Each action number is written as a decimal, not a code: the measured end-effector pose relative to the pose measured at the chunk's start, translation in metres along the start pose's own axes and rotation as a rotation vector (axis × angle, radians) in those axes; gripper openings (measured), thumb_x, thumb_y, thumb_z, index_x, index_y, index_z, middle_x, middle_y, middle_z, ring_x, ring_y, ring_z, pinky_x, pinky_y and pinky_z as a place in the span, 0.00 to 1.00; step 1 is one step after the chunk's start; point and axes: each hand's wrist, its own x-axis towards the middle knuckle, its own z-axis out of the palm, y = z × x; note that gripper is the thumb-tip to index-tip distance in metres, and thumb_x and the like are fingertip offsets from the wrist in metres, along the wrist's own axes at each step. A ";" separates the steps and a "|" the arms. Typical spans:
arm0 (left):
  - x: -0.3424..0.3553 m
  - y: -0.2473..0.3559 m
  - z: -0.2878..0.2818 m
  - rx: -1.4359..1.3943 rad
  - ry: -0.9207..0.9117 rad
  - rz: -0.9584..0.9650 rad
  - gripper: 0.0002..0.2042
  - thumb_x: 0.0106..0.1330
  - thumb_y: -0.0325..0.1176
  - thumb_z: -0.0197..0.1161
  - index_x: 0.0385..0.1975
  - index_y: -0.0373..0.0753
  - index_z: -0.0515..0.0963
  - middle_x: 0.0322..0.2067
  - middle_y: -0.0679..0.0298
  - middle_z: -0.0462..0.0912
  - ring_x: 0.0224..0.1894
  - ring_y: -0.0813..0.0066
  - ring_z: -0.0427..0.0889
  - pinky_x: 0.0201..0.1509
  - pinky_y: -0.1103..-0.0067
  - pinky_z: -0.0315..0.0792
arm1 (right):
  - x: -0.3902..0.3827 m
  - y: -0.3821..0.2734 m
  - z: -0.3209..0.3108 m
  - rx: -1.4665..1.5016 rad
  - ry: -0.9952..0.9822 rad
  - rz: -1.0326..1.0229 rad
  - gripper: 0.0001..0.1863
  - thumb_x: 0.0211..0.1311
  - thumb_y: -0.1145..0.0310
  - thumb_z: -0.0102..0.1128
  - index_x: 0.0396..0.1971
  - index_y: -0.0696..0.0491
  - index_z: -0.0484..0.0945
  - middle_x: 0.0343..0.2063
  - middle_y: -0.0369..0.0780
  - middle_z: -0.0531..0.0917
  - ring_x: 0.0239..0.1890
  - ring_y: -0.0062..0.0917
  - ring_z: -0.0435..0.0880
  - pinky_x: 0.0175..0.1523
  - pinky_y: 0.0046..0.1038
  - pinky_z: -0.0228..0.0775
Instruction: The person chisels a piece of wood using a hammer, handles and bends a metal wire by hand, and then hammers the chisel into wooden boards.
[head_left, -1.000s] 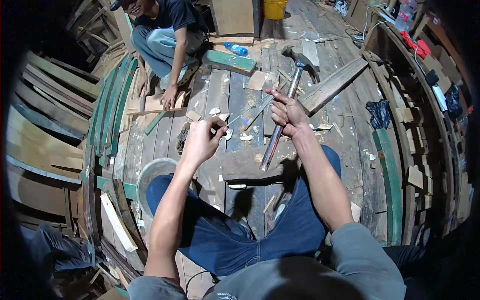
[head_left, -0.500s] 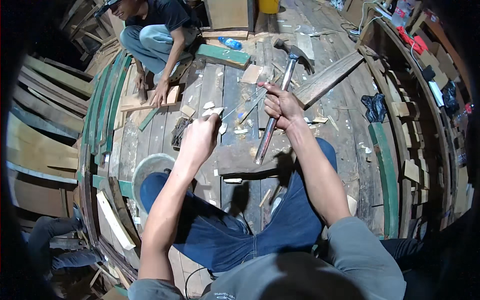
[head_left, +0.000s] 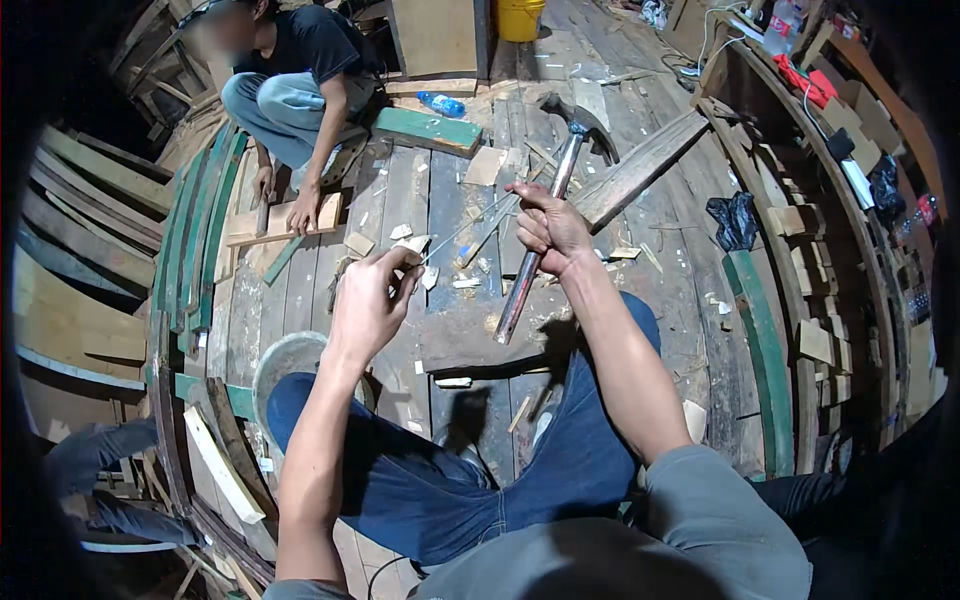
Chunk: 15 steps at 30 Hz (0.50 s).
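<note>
My right hand [head_left: 552, 228] is wrapped round the handle of a claw hammer [head_left: 567, 165], whose metal head points away from me. Its index finger and thumb stretch out past the handle. In front of my left knee, my left hand [head_left: 368, 305] pinches a thin pale rod or wire [head_left: 441, 246] between thumb and fingertips. The rod slants up toward my right fingertips; whether it touches them I cannot tell. Below both hands lies a short, thick wooden block [head_left: 470, 345] on the plank floor. A dark bundle beside my left hand is mostly hidden.
Ahead on the left, a crouching person [head_left: 310, 90] works on a pale board [head_left: 285, 220]. A grey bucket [head_left: 270, 365] stands by my left knee. A heavy beam [head_left: 645, 170] lies beyond the hammer. Green timbers [head_left: 430, 132], wood scraps and a blue bottle [head_left: 441, 104] lie about.
My left hand has drawn back a little toward me and turned, showing its thumb. My right hand and the hammer have shifted slightly left and down in the picture as the view moved.
</note>
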 end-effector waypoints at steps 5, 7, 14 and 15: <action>0.001 -0.001 0.000 0.005 -0.025 -0.071 0.05 0.55 0.26 0.59 0.29 0.32 0.75 0.22 0.51 0.77 0.19 0.62 0.74 0.25 0.74 0.67 | 0.000 0.003 0.003 0.022 0.032 0.007 0.06 0.57 0.71 0.55 0.31 0.57 0.74 0.04 0.27 0.53 0.04 0.11 0.48 0.08 0.17 0.39; 0.001 -0.001 0.001 0.006 -0.040 -0.101 0.04 0.55 0.26 0.58 0.29 0.33 0.75 0.23 0.51 0.78 0.20 0.59 0.76 0.27 0.72 0.68 | 0.001 0.005 0.003 0.012 0.029 -0.005 0.05 0.56 0.70 0.57 0.28 0.55 0.74 0.05 0.27 0.54 0.04 0.11 0.48 0.08 0.16 0.39; -0.001 0.001 0.001 -0.038 -0.063 -0.131 0.04 0.56 0.26 0.57 0.29 0.33 0.75 0.19 0.51 0.76 0.18 0.60 0.75 0.25 0.74 0.68 | -0.002 0.005 0.010 -0.022 0.081 0.004 0.06 0.53 0.69 0.61 0.26 0.54 0.74 0.06 0.26 0.55 0.04 0.11 0.48 0.08 0.16 0.39; -0.001 0.000 0.001 -0.011 -0.082 -0.150 0.05 0.56 0.27 0.57 0.29 0.32 0.75 0.19 0.52 0.76 0.18 0.62 0.75 0.25 0.74 0.68 | -0.004 0.005 0.013 -0.015 0.074 0.002 0.06 0.53 0.69 0.61 0.25 0.53 0.73 0.05 0.26 0.54 0.04 0.11 0.48 0.08 0.16 0.38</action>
